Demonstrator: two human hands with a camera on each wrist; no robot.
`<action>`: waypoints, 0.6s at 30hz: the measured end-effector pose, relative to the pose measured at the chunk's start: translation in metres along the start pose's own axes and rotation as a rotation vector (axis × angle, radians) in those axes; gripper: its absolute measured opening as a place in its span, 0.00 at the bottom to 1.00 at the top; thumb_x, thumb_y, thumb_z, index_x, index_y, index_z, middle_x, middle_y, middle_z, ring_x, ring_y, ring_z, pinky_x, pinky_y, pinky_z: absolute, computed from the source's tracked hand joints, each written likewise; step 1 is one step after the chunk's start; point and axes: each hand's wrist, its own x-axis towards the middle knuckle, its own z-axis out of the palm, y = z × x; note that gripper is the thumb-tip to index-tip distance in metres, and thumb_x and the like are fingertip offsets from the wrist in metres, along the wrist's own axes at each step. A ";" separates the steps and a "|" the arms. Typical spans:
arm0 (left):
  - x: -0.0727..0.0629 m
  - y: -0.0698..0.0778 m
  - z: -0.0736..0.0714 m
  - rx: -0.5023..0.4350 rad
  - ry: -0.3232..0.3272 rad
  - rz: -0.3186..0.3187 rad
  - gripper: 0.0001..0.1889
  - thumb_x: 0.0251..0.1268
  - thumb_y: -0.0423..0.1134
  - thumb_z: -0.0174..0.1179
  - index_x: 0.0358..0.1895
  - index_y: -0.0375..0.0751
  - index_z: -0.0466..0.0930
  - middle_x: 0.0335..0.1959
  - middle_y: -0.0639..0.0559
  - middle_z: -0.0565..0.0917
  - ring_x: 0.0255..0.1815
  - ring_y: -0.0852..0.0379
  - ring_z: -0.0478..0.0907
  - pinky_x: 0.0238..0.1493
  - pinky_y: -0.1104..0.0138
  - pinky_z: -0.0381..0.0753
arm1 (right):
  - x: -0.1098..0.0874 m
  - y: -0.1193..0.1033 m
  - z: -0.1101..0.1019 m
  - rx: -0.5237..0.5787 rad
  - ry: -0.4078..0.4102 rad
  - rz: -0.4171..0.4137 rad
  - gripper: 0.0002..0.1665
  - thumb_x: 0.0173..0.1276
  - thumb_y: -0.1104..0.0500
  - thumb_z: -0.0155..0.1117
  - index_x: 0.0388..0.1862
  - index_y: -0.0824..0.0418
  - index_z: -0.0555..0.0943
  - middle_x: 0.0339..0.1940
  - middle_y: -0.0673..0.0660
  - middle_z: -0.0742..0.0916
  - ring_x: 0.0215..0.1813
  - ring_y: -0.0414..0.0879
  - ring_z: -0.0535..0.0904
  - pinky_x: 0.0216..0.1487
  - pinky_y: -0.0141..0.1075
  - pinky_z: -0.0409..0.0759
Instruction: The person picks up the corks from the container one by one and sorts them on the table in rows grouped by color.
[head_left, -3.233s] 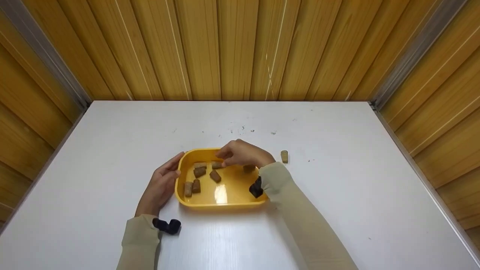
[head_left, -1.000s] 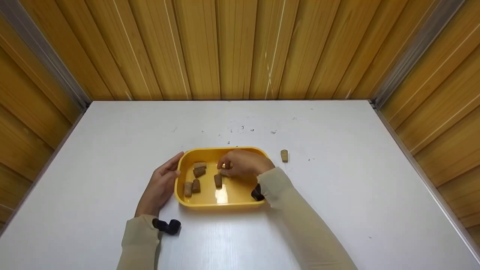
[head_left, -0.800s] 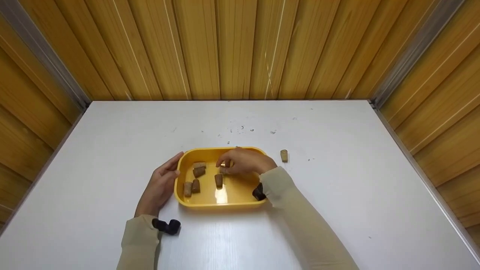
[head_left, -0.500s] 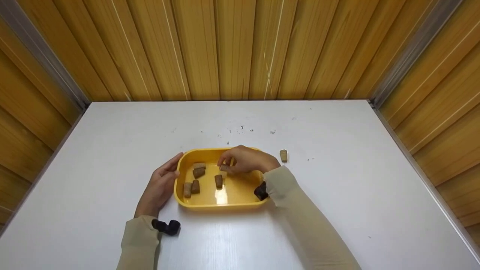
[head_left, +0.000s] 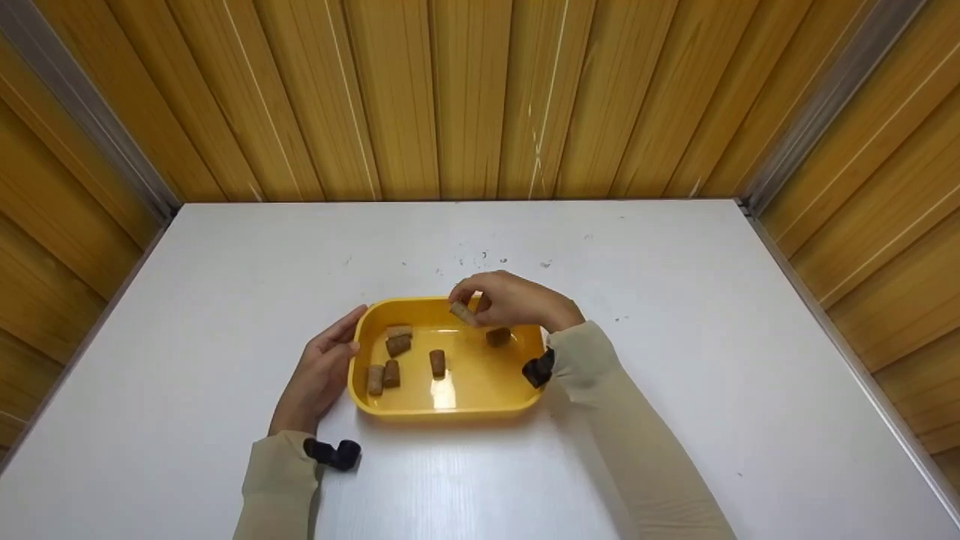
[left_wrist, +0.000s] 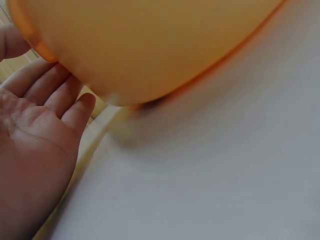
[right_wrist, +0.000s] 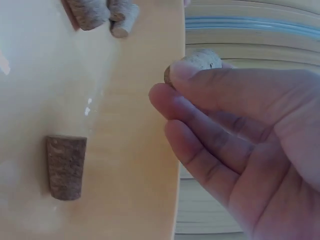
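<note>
A yellow tray (head_left: 448, 412) stands on the white table in the head view. At its left end my left hand (head_left: 319, 371) rests, its extended fingers (left_wrist: 65, 97) against the outer wall and the thumb at the rim. My right hand (head_left: 517, 300) pinches a pale cork (head_left: 463, 313) between thumb and fingertips, raised near the tray's far rim. That cork (right_wrist: 202, 59) also shows in the right wrist view. Below the hand lie a brown cork (head_left: 437, 363) near the tray's middle and another brown cork (head_left: 498, 337) towards the right.
Pale and dark corks lie in pairs on the tray's left side: a pale cork (head_left: 375, 379) beside a dark cork (head_left: 391, 373), and a similar pair farther back. Dark specks (head_left: 487, 259) mark the table (head_left: 637, 262) behind the tray. Wood-patterned walls (head_left: 472, 97) enclose it.
My right hand has lifted the pale cork up and to the right, from the tray floor towards the far rim. Its wrist now hides the cork on the table. My left hand stays put.
</note>
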 end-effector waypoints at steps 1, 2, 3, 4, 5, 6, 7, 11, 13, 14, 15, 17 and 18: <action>0.000 0.000 0.000 -0.001 -0.002 0.000 0.30 0.69 0.27 0.45 0.74 0.39 0.55 0.76 0.50 0.58 0.77 0.59 0.53 0.70 0.74 0.63 | -0.001 0.001 -0.002 0.012 0.009 0.014 0.23 0.64 0.67 0.62 0.59 0.56 0.78 0.55 0.55 0.82 0.48 0.47 0.83 0.48 0.35 0.83; 0.000 0.000 0.000 0.000 -0.005 0.000 0.30 0.69 0.27 0.45 0.75 0.39 0.55 0.76 0.50 0.58 0.77 0.59 0.53 0.71 0.74 0.62 | -0.003 0.002 -0.004 0.025 0.017 0.028 0.24 0.64 0.67 0.62 0.59 0.56 0.77 0.57 0.55 0.82 0.48 0.47 0.84 0.48 0.36 0.84; 0.000 0.000 -0.001 0.001 -0.005 0.000 0.30 0.69 0.27 0.45 0.75 0.39 0.55 0.76 0.50 0.58 0.77 0.59 0.54 0.71 0.74 0.62 | -0.004 0.003 -0.005 0.035 0.025 0.041 0.24 0.64 0.67 0.63 0.60 0.56 0.77 0.58 0.55 0.81 0.48 0.47 0.84 0.49 0.36 0.84; 0.000 0.000 -0.001 0.003 -0.005 0.000 0.30 0.69 0.27 0.45 0.75 0.39 0.55 0.76 0.50 0.58 0.77 0.59 0.53 0.71 0.74 0.62 | -0.005 0.004 -0.007 0.040 0.034 0.046 0.25 0.64 0.66 0.63 0.60 0.56 0.77 0.59 0.55 0.80 0.48 0.47 0.84 0.49 0.36 0.84; 0.000 0.000 -0.001 0.005 -0.003 0.001 0.30 0.69 0.27 0.45 0.74 0.39 0.55 0.76 0.50 0.58 0.77 0.59 0.53 0.70 0.74 0.62 | -0.006 0.005 -0.008 0.043 0.042 0.047 0.25 0.63 0.66 0.64 0.61 0.56 0.77 0.59 0.55 0.80 0.48 0.47 0.84 0.50 0.37 0.84; 0.001 0.000 -0.001 0.008 -0.002 0.001 0.30 0.69 0.27 0.45 0.75 0.39 0.55 0.76 0.50 0.58 0.77 0.59 0.53 0.70 0.74 0.62 | -0.008 0.007 -0.009 0.044 0.048 0.045 0.26 0.63 0.66 0.65 0.61 0.56 0.77 0.60 0.55 0.80 0.48 0.48 0.84 0.51 0.37 0.84; 0.001 0.000 -0.001 0.010 -0.003 0.002 0.30 0.69 0.27 0.45 0.75 0.39 0.55 0.76 0.50 0.58 0.77 0.58 0.53 0.70 0.74 0.62 | -0.009 0.008 -0.010 0.040 0.053 0.041 0.26 0.63 0.65 0.65 0.61 0.56 0.77 0.60 0.55 0.80 0.49 0.48 0.84 0.51 0.38 0.84; 0.001 0.000 -0.001 0.001 -0.001 0.002 0.30 0.69 0.27 0.45 0.74 0.39 0.55 0.76 0.50 0.58 0.78 0.57 0.52 0.70 0.74 0.62 | -0.013 0.014 -0.013 0.037 0.082 0.017 0.26 0.63 0.64 0.66 0.61 0.57 0.77 0.60 0.56 0.80 0.50 0.50 0.84 0.54 0.40 0.83; 0.001 0.000 -0.001 -0.005 0.001 -0.001 0.30 0.69 0.27 0.45 0.74 0.39 0.56 0.76 0.50 0.59 0.78 0.57 0.52 0.70 0.74 0.63 | -0.017 0.016 -0.014 0.056 0.108 0.013 0.26 0.63 0.64 0.66 0.61 0.57 0.77 0.59 0.55 0.81 0.51 0.51 0.83 0.55 0.40 0.83; 0.001 -0.001 -0.001 -0.006 0.004 -0.003 0.30 0.69 0.26 0.45 0.74 0.39 0.56 0.76 0.50 0.59 0.77 0.57 0.53 0.70 0.73 0.63 | -0.018 0.018 -0.014 0.071 0.122 0.011 0.26 0.63 0.63 0.66 0.61 0.58 0.77 0.59 0.55 0.81 0.52 0.50 0.83 0.56 0.41 0.82; 0.002 -0.001 -0.001 -0.006 0.006 -0.002 0.30 0.68 0.26 0.45 0.74 0.39 0.56 0.76 0.49 0.59 0.77 0.58 0.54 0.70 0.73 0.63 | -0.020 0.019 -0.015 0.083 0.138 0.004 0.26 0.63 0.63 0.66 0.61 0.58 0.77 0.59 0.55 0.81 0.53 0.51 0.82 0.57 0.41 0.82; 0.002 -0.001 -0.001 -0.004 0.011 0.001 0.30 0.68 0.26 0.45 0.74 0.38 0.56 0.76 0.49 0.59 0.76 0.60 0.56 0.70 0.73 0.64 | -0.023 0.022 -0.015 0.108 0.172 -0.011 0.25 0.63 0.62 0.66 0.61 0.59 0.77 0.59 0.55 0.82 0.55 0.51 0.80 0.60 0.43 0.80; 0.003 -0.001 -0.001 0.000 0.013 0.003 0.30 0.68 0.26 0.45 0.74 0.38 0.56 0.76 0.48 0.58 0.75 0.61 0.58 0.70 0.73 0.64 | -0.024 0.023 -0.015 0.123 0.187 -0.022 0.25 0.63 0.62 0.66 0.60 0.60 0.77 0.58 0.56 0.82 0.56 0.52 0.80 0.61 0.44 0.79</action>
